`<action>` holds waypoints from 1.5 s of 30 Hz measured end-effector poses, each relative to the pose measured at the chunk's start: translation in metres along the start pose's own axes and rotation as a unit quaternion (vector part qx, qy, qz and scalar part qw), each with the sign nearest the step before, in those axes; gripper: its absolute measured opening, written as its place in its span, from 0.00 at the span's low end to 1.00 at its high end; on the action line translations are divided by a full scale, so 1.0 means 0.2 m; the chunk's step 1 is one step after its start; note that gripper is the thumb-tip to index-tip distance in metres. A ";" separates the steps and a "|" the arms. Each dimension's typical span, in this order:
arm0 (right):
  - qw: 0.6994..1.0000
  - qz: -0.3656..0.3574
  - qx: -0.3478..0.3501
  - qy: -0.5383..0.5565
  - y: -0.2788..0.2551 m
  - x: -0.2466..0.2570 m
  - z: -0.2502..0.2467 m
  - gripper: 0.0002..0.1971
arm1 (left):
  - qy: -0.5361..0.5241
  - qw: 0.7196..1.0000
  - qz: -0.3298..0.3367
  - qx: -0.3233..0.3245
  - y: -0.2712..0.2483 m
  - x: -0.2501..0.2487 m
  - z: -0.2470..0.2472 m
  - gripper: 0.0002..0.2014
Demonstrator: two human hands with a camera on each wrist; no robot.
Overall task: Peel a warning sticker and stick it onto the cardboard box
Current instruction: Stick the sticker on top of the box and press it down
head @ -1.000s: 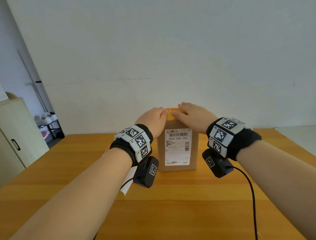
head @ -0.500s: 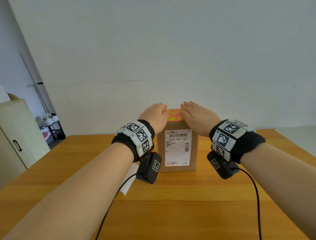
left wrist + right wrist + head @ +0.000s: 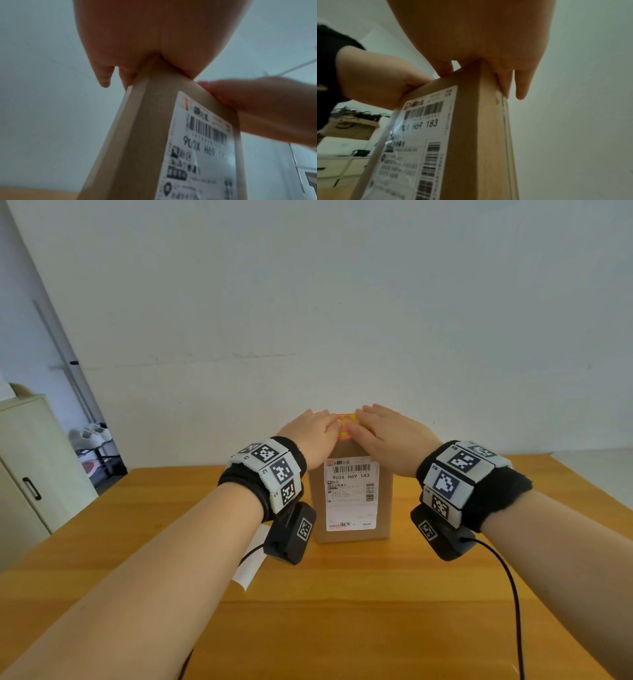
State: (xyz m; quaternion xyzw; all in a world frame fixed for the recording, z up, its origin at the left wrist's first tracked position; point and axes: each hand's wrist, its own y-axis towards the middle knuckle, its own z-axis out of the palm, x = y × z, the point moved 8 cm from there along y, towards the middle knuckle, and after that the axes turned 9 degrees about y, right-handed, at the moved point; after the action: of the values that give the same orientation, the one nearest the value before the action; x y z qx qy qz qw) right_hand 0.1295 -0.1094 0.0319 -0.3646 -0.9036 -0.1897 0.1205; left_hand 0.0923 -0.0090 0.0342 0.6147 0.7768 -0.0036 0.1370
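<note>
Cardboard box upright on table, contents unseen, warning sticker on top under flat, straight fingers of both hands.

Warning sticker seemingly half-covered by hands

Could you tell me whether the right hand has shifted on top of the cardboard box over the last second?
Yes: the right hand has slid toward the left hand, now covering more of the warning sticker on the cardboard box.

White wall, wooden table, cream cabinet.
</note>
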 end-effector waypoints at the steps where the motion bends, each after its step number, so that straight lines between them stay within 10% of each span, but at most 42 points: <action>1: 1.000 0.011 -0.002 0.008 0.00 -0.02 0.00 0.29 | -0.010 1.000 0.001 0.002 0.00 0.00 0.00 0.24; 11: 0.986 0.052 -0.002 0.157 -0.06 -0.06 -0.06 0.35 | -0.224 0.974 -0.021 -0.024 -0.05 0.10 -0.03 0.26; 45: 0.948 0.088 -0.117 0.284 0.30 -0.24 0.08 0.30 | -0.240 0.966 -0.068 -0.070 0.26 0.23 0.03 0.27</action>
State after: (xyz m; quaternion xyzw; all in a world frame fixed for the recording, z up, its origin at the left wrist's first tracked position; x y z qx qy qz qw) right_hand 0.2038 -0.0921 0.0153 -0.3847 -0.7680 -0.3782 0.3452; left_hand 0.1328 0.0457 0.0274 0.5307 0.7593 -0.1053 0.3615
